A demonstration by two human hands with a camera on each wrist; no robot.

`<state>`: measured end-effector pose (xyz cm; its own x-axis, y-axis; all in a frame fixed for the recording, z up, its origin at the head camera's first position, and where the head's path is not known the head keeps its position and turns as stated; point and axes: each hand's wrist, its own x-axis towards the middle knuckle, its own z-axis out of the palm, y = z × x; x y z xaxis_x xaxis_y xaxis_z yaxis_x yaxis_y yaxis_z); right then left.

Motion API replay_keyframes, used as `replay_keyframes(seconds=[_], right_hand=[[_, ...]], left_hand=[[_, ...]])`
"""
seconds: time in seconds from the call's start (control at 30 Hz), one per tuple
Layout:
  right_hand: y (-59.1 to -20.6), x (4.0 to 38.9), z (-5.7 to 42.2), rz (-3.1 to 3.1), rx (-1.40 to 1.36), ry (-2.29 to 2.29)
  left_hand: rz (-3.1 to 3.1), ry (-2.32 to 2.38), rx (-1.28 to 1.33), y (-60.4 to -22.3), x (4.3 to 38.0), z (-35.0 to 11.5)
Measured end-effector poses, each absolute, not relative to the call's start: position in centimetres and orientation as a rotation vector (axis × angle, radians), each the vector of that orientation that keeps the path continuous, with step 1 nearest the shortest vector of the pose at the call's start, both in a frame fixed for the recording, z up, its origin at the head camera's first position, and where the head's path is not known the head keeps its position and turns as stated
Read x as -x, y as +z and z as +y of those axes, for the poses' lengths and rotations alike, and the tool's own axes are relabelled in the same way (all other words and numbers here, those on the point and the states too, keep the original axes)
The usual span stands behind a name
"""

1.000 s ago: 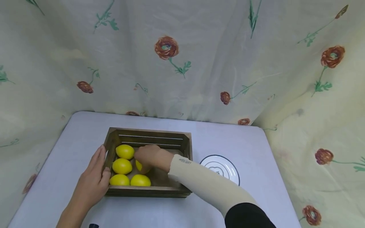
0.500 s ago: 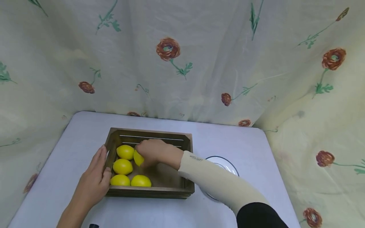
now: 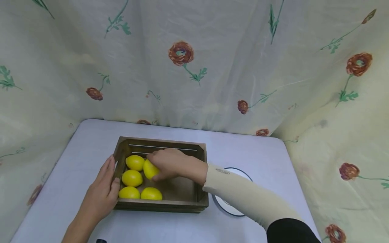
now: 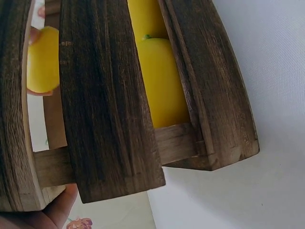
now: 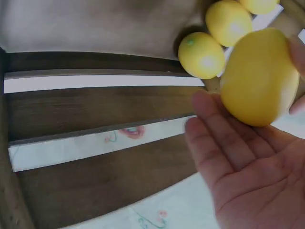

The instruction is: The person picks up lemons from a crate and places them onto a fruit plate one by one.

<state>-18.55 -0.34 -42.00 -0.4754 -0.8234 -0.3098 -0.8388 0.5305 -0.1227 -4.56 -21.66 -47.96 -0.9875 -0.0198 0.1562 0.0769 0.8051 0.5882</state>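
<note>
My right hand [image 3: 170, 163] is over the inside of a brown slatted wooden crate [image 3: 170, 203], holding a yellow lemon [image 3: 150, 169] between thumb and fingers. Seen from the right wrist, the held lemon [image 5: 259, 78] is raised above other lemons [image 5: 201, 55], with some fingertips extended beneath it. Several more lemons [image 3: 132, 178] lie along the crate's left side and near its front wall. My left hand [image 3: 101, 192] rests against the crate's left end, fingers straight. Through the slats in the left wrist view, lemons [image 4: 164, 83] show inside; little of that hand appears there.
A round, clear-looking plate with a dark rim [image 3: 229, 210] lies right of the crate, partly under my right forearm. The white-covered table [image 3: 152, 226] meets a flowered curtain [image 3: 212, 67] at the back. A small dark object [image 3: 101, 241] shows at the bottom edge.
My right hand has lifted the lemon from among the others and drawn slightly right, so more of it shows. The left hand stays against the crate; the view shifts slightly.
</note>
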Motion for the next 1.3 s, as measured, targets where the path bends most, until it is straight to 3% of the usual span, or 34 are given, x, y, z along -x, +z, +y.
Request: replay_keyframes(seconds=[0.8,1.3], right_hand=[[-38.8,14.5,3.2,2.433,1.531,-0.074],[-37.5,13.6,7.6,2.483,1.394,-0.343]], left_hand=[[-2.824,-0.93,0.062,-48.2,4.6,-21.7],[-2.821,-0.888,0.037,-47.9,4.8,-21.4]])
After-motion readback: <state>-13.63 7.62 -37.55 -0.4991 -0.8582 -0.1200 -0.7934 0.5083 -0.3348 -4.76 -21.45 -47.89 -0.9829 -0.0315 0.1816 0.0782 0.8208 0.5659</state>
